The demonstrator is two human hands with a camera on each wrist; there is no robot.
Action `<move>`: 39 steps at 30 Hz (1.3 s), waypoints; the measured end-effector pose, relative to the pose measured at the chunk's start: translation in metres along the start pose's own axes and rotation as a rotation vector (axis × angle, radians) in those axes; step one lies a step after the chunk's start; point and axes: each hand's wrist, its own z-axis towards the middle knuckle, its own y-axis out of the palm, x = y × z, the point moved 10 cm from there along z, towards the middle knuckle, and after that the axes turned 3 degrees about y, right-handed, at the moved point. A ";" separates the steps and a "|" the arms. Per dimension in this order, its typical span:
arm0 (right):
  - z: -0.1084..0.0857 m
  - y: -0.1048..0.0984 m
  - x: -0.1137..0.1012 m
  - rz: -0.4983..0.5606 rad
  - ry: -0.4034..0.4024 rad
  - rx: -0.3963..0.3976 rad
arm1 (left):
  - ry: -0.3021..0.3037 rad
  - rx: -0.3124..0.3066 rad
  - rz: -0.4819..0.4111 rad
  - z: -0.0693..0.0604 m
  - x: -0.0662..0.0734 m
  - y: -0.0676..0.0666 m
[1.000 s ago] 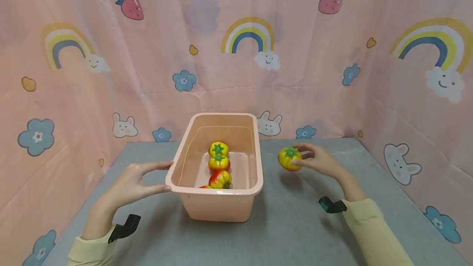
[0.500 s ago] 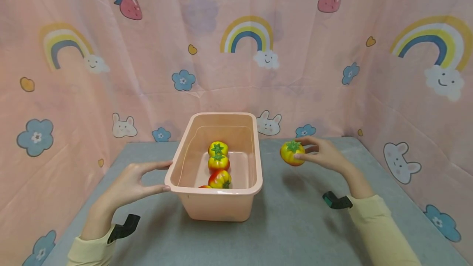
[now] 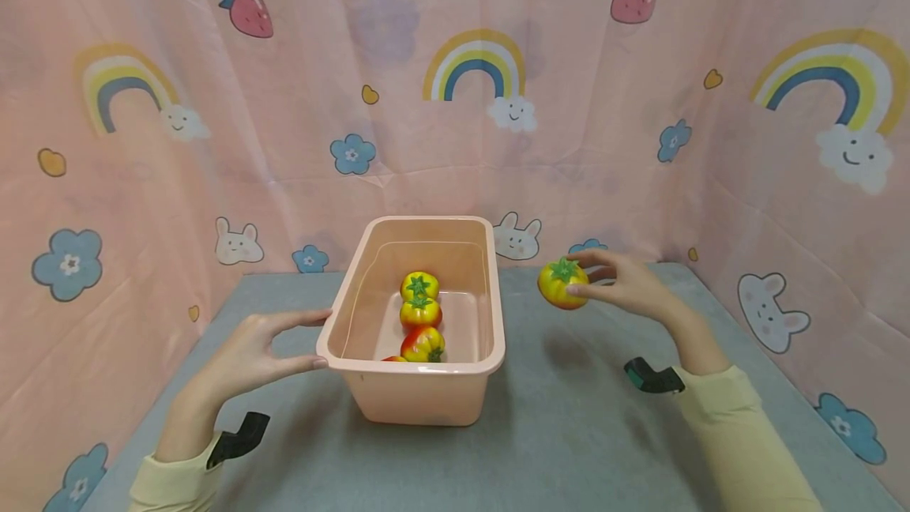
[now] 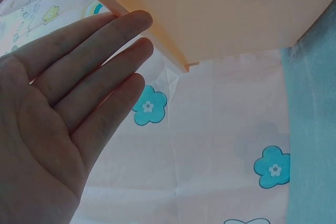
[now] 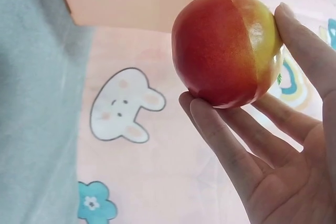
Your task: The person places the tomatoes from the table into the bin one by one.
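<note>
My right hand [image 3: 629,284] pinches a yellow-and-red tomato [image 3: 560,287] with a green star-shaped top, held above the table to the right of the bin. From below, in the right wrist view, the tomato [image 5: 218,51] shows a mostly red underside between thumb and fingertips. My left hand [image 3: 245,358] touches the left rim of a peach plastic bin [image 3: 419,400], its fingers fairly straight in the left wrist view. Inside the bin several similar tomatoes [image 3: 421,313] lie in a row; the front wall partly hides the nearest.
A grey cloth-covered table [image 3: 562,449] carries the bin. Pink printed curtain [image 3: 284,133] encloses the back and both sides. Each wrist bears a small black camera mount, one of them the right mount [image 3: 654,378].
The right hand has lifted the tomato higher above the table and shifted slightly right. The left hand and the bin stay where they were.
</note>
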 end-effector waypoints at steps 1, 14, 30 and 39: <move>0.000 -0.001 -0.002 -0.003 -0.002 -0.001 | 0.001 0.000 -0.001 0.000 0.000 0.000; 0.008 -0.014 -0.031 -0.051 -0.011 0.006 | 0.005 0.008 -0.001 0.001 0.000 -0.001; 0.022 -0.018 -0.066 -0.063 -0.101 0.008 | 0.014 0.000 -0.013 0.001 0.000 0.000; 0.032 -0.014 -0.076 -0.032 -0.101 -0.028 | -0.002 0.005 -0.025 0.000 0.000 -0.001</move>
